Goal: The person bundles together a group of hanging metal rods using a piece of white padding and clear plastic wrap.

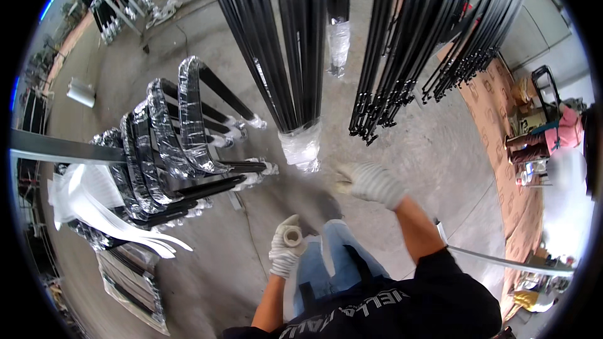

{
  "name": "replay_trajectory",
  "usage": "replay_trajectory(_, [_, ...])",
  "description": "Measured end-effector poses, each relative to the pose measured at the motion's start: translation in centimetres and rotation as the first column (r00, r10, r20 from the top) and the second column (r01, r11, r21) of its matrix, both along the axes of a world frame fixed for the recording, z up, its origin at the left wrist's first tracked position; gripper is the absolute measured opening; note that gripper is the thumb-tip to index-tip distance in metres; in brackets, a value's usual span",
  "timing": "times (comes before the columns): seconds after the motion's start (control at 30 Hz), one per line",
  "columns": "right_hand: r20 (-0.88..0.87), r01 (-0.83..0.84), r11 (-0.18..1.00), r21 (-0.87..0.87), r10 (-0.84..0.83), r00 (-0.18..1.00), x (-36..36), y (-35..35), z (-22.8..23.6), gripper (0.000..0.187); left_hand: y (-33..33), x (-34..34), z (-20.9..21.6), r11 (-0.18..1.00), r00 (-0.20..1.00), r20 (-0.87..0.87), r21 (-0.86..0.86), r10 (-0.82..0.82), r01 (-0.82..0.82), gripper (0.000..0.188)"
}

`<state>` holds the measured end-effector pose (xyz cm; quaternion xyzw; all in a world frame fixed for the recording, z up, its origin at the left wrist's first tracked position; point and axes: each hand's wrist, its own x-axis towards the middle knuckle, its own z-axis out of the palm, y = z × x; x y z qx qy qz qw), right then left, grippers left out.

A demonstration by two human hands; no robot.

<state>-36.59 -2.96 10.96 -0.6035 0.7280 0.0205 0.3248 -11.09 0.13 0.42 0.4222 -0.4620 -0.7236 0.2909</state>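
Observation:
My left hand (pixel 286 256), in a striped whitish work glove, is closed around a small pale roll (pixel 293 236) with its hollow core facing up. The same kind of glove covers my right hand (pixel 370 183), which reaches leftward. Its fingertips are blurred, so their grip is unclear. Just left of that hand is the end of a hanging bundle of long black bars (pixel 300 75), covered in white plastic wrap (pixel 301 146). I cannot tell whether my right fingers touch the wrap. Farther back, another bar bundle also has a wrapped end (pixel 338 44).
More black bars (pixel 389 81) hang at right. At left, film-wrapped bent black frames (pixel 195 113) stand beside white foam sheets (pixel 94 194) and a metal rail (pixel 63 147). A white roll (pixel 81 92) lies on the floor. A person in pink (pixel 562 129) is at far right, beside cardboard (pixel 487 119).

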Motion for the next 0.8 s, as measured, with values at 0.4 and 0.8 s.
replay_trajectory(0.4, [-0.661, -0.717, 0.695, -0.056, 0.513, 0.549, 4.7, 9.0, 29.9, 0.022, -11.3, -12.1, 8.1, 0.879, 0.924, 0.014, -0.302, -0.382, 0.368, 0.041])
replay_trajectory(0.8, [-0.702, -0.727, 0.634, -0.265, 0.389, 0.596, 5.7, 11.2, 32.7, 0.028, -6.2, -9.9, 6.5, 0.894, 0.818, -0.575, 0.369, 0.004, 0.256, 0.052])
